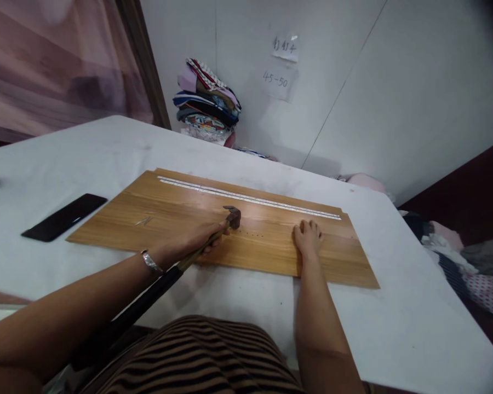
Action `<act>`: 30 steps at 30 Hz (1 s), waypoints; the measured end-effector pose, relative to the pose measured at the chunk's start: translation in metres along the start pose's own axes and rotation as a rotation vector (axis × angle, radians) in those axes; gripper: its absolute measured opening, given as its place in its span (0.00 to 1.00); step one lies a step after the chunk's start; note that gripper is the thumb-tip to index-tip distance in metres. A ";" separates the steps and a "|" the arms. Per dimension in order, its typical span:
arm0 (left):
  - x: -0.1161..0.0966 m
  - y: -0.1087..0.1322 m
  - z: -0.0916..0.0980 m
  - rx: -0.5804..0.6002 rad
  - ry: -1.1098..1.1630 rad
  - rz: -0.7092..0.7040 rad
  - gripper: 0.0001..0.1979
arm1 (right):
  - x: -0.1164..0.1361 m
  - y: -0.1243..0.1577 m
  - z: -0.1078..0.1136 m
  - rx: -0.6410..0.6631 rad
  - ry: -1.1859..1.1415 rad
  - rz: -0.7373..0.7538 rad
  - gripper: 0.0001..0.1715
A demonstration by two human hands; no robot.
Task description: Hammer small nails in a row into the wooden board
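My left hand (205, 236) is closed around the handle of a claw hammer (233, 216), just behind its head. The long handle's black grip runs back beneath my left forearm. The hammer head is over the middle of a wooden board (181, 202), beside a row of small dark dots (252, 235); I cannot tell if it touches the wood. On the board's right half rests my right hand (309, 236), fingers slightly bent and apart, holding nothing visible. Several thin nails (144, 220) lie loose on the board's left part. Two pale ruler-like strips (250, 198) run along its far side.
The board lies on a white-covered table (246, 306). A black phone-like slab (66, 217) is left of the board. Folded clothes (208, 104) are stacked at the back by the wall, which bears two paper notes (280, 83). More fabric (452, 246) lies beyond the right edge.
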State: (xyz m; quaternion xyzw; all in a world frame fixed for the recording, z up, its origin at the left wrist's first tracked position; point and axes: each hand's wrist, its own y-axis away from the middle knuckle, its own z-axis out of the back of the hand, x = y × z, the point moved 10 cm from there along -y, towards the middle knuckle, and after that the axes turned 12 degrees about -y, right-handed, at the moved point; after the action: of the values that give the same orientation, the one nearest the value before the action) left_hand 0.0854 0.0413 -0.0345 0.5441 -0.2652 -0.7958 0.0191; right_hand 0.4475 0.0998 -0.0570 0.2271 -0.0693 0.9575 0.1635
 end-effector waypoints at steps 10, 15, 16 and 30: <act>0.007 0.001 0.001 0.002 -0.023 0.045 0.27 | 0.001 0.000 0.000 0.003 -0.010 -0.005 0.29; 0.006 -0.002 -0.001 0.012 -0.028 0.071 0.24 | 0.001 0.001 0.002 -0.002 -0.001 -0.019 0.29; 0.007 -0.003 -0.001 0.014 -0.026 0.072 0.24 | 0.001 0.001 0.002 0.001 0.004 -0.020 0.29; 0.005 -0.004 0.000 0.015 -0.012 0.015 0.25 | 0.003 0.001 0.002 0.018 0.004 -0.014 0.29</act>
State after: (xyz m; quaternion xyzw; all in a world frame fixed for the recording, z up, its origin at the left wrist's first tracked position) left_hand 0.0846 0.0430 -0.0405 0.5373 -0.2754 -0.7969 0.0195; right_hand 0.4456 0.0989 -0.0543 0.2269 -0.0590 0.9574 0.1684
